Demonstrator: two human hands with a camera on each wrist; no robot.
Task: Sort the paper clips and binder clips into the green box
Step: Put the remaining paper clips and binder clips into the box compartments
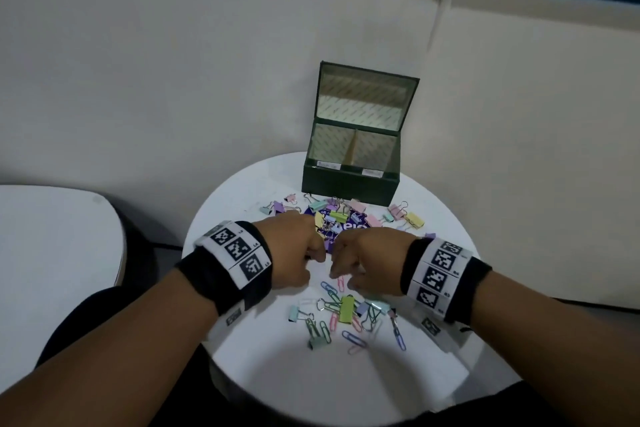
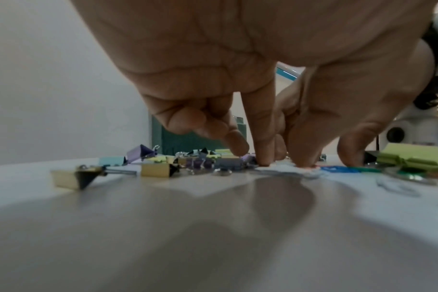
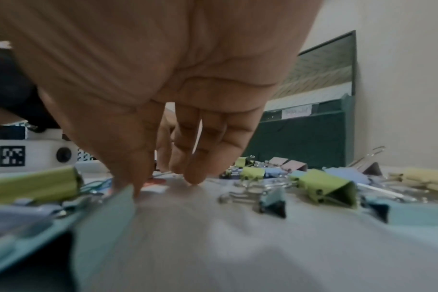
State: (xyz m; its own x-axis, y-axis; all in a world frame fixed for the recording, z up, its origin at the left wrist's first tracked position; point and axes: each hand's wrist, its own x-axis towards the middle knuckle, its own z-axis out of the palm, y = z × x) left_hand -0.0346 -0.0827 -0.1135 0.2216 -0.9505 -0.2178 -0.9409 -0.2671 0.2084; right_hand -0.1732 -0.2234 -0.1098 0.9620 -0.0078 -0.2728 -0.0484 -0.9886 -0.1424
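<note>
While both hands, left hand (image 1: 294, 253) and right hand (image 1: 367, 262), press curled fingertips on the round white table (image 1: 277, 374), grasp unclear, pinching one pink wire paper clip (image 1: 341, 282) suits best.

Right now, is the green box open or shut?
Open: the green box has its lid raised, showing two compartments split by a divider.

Your head camera is looking down on the table (image 1: 277, 374). Your wrist cameras are skimming it, facing the box (image 3: 300, 138), both sharing the clips (image 2: 158, 170).
</note>
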